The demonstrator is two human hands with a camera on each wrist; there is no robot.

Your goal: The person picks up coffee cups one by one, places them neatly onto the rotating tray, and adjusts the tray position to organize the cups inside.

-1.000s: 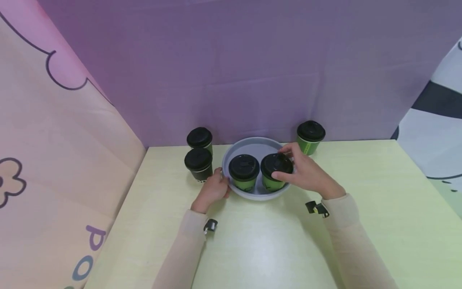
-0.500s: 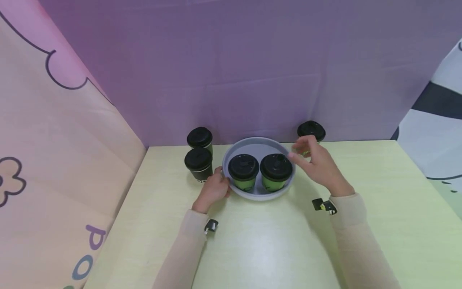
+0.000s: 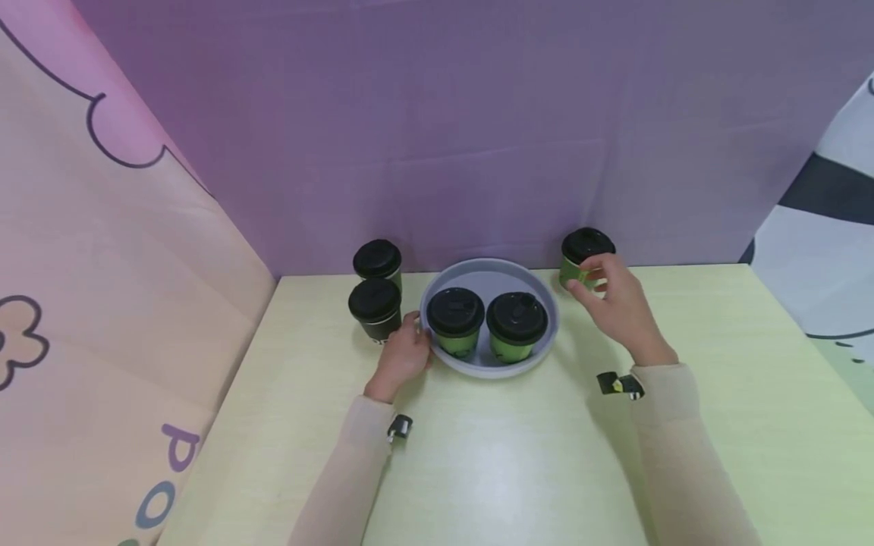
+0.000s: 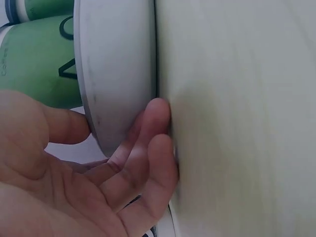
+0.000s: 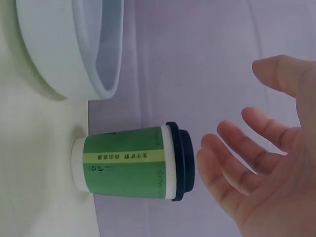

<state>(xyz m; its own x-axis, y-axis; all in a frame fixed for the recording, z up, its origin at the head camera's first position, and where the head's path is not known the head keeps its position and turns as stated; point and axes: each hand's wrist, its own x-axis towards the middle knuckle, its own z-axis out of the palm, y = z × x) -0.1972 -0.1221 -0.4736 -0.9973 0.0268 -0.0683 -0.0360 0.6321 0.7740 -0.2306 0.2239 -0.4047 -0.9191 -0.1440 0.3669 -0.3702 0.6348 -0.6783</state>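
A round grey tray [image 3: 495, 371] holds two green paper cups with black lids, the left cup [image 3: 456, 322] and the right cup [image 3: 517, 327]. My left hand [image 3: 405, 355] grips the tray's left side, thumb at the rim and fingers curled against its outer wall [image 4: 121, 64]. At the back right stands another green cup [image 5: 123, 163], upright with a black lid. Beside it is my right hand [image 3: 620, 307], holding nothing, its fingers loosely bent and apart from the cup's lid in the right wrist view.
Two black-lidded cups stand left of the tray: a dark front cup [image 3: 377, 311] close to my left hand and a rear cup [image 3: 378, 260] partly hidden behind it. A purple cloth backdrop [image 3: 478, 152] rises at the back edge of the pale table [image 3: 492, 455].
My right hand has let go of the right cup in the tray and moved right to the back-right cup. Both cups in the tray have shifted slightly left. My left hand stays on the tray.
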